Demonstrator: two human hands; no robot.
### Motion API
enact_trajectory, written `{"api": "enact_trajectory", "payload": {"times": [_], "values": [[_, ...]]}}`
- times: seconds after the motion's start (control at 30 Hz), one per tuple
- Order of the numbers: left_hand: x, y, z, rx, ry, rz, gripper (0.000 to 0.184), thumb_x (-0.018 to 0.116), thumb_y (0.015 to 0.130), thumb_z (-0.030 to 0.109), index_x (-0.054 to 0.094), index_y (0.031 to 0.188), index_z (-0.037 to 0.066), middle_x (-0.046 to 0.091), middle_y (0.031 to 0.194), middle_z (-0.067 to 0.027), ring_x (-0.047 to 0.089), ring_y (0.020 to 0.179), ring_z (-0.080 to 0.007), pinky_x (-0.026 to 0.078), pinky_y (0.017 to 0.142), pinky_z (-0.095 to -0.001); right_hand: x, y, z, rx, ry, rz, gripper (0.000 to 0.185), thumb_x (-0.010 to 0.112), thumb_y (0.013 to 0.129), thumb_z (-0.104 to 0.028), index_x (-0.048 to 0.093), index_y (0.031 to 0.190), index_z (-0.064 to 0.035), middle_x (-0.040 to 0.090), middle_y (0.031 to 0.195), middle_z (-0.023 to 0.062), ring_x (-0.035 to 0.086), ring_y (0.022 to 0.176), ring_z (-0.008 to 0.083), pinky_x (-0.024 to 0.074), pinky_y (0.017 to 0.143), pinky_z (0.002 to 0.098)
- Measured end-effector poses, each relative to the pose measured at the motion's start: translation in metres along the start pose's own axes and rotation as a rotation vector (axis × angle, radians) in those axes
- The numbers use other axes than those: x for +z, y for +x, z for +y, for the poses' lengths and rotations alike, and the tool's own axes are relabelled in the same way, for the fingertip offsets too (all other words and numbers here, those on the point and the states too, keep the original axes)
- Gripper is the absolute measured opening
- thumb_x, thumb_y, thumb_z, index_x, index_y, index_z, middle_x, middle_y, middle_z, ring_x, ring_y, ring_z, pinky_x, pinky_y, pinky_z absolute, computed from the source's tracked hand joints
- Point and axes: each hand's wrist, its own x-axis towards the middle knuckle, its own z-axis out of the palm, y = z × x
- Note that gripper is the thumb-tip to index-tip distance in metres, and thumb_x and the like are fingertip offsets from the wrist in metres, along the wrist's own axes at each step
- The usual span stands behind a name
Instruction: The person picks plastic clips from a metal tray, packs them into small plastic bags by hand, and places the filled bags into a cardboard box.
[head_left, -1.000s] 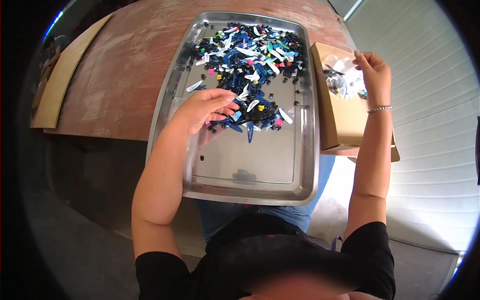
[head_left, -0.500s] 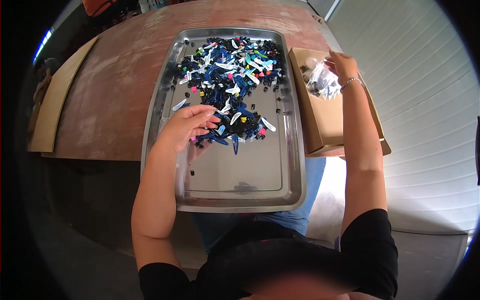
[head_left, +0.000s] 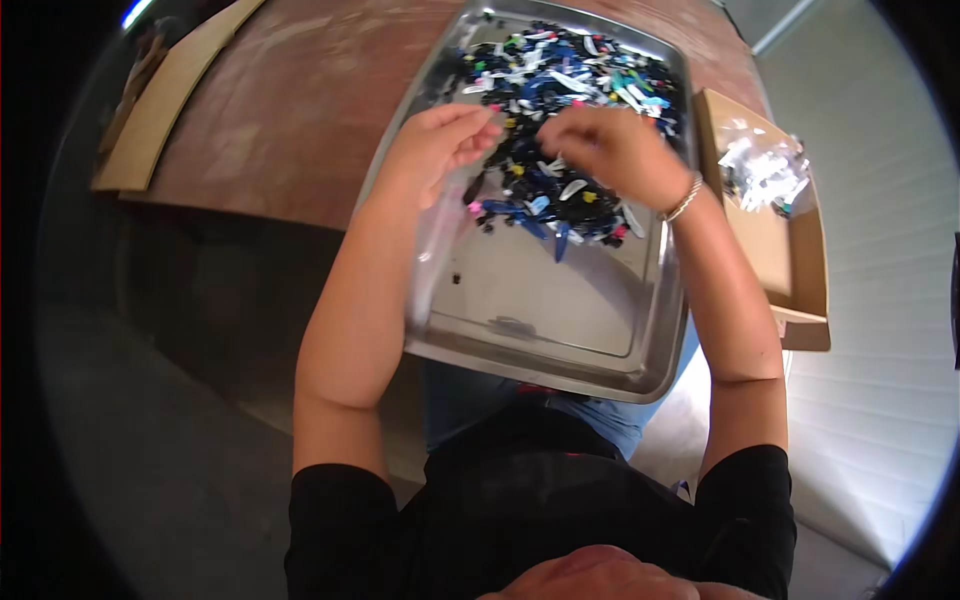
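Clips (head_left: 572, 188) lay heaped in the tray (head_left: 580, 305) — judged light, stiff and slippery, best pinched mid-body; left hand (head_left: 430, 150) half-curled, right hand (head_left: 625, 155) bent above, blurred — whether either gripped anything could not be told

Beneath our left hand (head_left: 440, 150) and right hand (head_left: 615, 150), a metal tray (head_left: 530, 320) is holding a heap of mixed hair clips (head_left: 560, 85), while plastic bags (head_left: 765, 170) are lying in a cardboard box (head_left: 765, 245) beyond our right wrist.

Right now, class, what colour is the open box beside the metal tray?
Plain brown box, best seen in the head view.
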Motion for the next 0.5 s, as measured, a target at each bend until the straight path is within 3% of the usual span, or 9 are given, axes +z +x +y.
{"api": "enact_trajectory", "payload": {"times": [0.1, 0.17, 0.27, 0.43, 0.5], "values": [[-0.008, 0.004, 0.0, 0.021, -0.03, 0.03, 0.028, 0.064, 0.088, 0.025, 0.061, 0.106, 0.003, 0.066, 0.096, -0.0061, 0.059, 0.087, -0.0111, 0.048, 0.08, -0.0245, 0.063, 0.008, -0.004, -0.234, -0.154, -0.297, 0.019, 0.064, 0.074, -0.007, 0.067, 0.092, -0.0035, 0.064, 0.087, 0.0138, 0.062, 0.081, 0.0312, 0.0497, 0.075, 0.0382], [-0.007, 0.001, 0.001, 0.025, -0.045, 0.035, 0.027, 0.064, 0.087, 0.025, 0.062, 0.105, 0.004, 0.066, 0.096, -0.0062, 0.059, 0.087, -0.0113, 0.048, 0.08, -0.0243, 0.092, 0.005, -0.009, -0.246, -0.232, -0.376, 0.021, 0.063, 0.073, -0.006, 0.066, 0.093, -0.0034, 0.063, 0.091, 0.0135, 0.059, 0.087, 0.0318, 0.0483, 0.079, 0.0399], [0.0, -0.003, 0.005, -0.024, 0.005, 0.019, 0.027, 0.066, 0.086, 0.024, 0.062, 0.104, 0.004, 0.066, 0.096, -0.0064, 0.059, 0.088, -0.0122, 0.047, 0.08, -0.0252, 0.124, 0.001, 0.002, -0.383, -0.334, -0.187, 0.025, 0.065, 0.072, -0.01, 0.062, 0.096, -0.0029, 0.059, 0.098, 0.0107, 0.055, 0.095, 0.0299, 0.0482, 0.081, 0.038], [0.004, -0.001, 0.002, -0.045, 0.031, 0.003, 0.025, 0.065, 0.087, 0.023, 0.063, 0.103, 0.004, 0.066, 0.094, -0.0071, 0.059, 0.086, -0.0132, 0.047, 0.08, -0.0261, 0.127, 0.001, -0.001, -0.415, -0.432, -0.093, 0.021, 0.061, 0.074, -0.013, 0.063, 0.093, -0.0035, 0.059, 0.097, 0.009, 0.055, 0.095, 0.0277, 0.0479, 0.082, 0.0374], [0.005, 0.001, -0.001, -0.066, 0.026, -0.048, 0.025, 0.068, 0.085, 0.024, 0.064, 0.101, 0.006, 0.068, 0.09, -0.0049, 0.059, 0.08, -0.0105, 0.045, 0.075, -0.0253, 0.134, 0.0, 0.001, -0.437, -0.442, -0.081, 0.021, 0.06, 0.074, -0.013, 0.064, 0.092, -0.0037, 0.059, 0.097, 0.0085, 0.055, 0.096, 0.0268, 0.0474, 0.083, 0.0371]]}}
